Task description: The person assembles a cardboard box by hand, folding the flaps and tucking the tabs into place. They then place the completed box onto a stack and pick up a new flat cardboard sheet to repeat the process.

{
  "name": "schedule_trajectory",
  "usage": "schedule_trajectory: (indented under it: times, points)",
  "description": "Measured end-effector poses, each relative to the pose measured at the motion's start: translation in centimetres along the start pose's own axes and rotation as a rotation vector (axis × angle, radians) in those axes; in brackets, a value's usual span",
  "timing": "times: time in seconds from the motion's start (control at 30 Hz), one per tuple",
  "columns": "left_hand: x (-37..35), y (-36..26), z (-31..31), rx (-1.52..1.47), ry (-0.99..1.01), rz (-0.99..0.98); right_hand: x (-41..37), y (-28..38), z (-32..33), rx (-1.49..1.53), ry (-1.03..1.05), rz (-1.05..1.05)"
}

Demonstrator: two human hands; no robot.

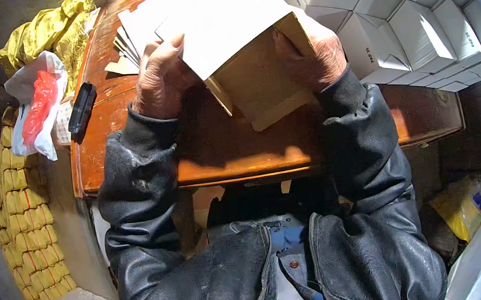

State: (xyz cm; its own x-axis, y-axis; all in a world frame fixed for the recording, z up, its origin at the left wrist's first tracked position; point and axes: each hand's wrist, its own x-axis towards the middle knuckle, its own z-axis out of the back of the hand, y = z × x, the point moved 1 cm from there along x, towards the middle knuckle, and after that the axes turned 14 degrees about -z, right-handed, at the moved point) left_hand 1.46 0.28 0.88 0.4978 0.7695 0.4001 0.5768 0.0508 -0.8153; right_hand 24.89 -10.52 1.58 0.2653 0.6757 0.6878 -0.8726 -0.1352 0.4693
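Observation:
Above the wooden table I hold a white cardboard box [222, 13], its brown inner side showing at the open end facing me. A brown flap hangs down from that end. My left hand [161, 78] is closed on the box's left side, thumb along the edge, with some fingers hidden. On the other side, my right hand [321, 48] grips the right wall, its thumb inside the opening and its fingers mostly out of sight outside. Several flat carton pieces [128, 43] lie fanned beyond my left hand.
Many white boxes [382, 46] are stacked at the right of the table [242, 165]. A black object [82, 108] lies at the left edge. Farther left are a red and white plastic bag [40, 106], yellow sacking [45, 30] and rows of yellow bundles [30, 238].

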Motion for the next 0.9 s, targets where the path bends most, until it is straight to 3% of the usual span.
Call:
schedule_trajectory:
  times: [0.2,0.33,0.5,0.6,0.7,0.8,0.9]
  points:
    - [-0.4,-0.2,0.3,-0.061,-0.064,-0.058,0.1,-0.4,0.2,0.001,0.115,0.04]
    - [-0.3,-0.1,0.9,-0.276,0.055,-0.073,0.1,-1.0,0.1,0.076,0.231,0.046]
    - [-0.3,-0.7,0.0,-0.1,0.043,-0.073,-0.2,-1.6,-0.2,0.006,0.276,0.025]
    - [-0.1,-0.7,-0.1,0.082,0.048,-0.051,-0.1,-0.9,-0.2,-0.183,0.195,0.017]
    - [-0.4,-0.8,-0.7,0.245,0.005,-0.055,-0.2,-1.5,0.0,-0.045,0.174,0.084]
    - [0.1,0.0,0.2,0.162,0.015,-0.054,0.0,-1.6,-0.3,-0.042,0.216,0.115]
    - [0.1,0.4,0.5,0.159,0.01,-0.074,-0.4,-1.4,-0.8,0.122,0.272,-0.038]
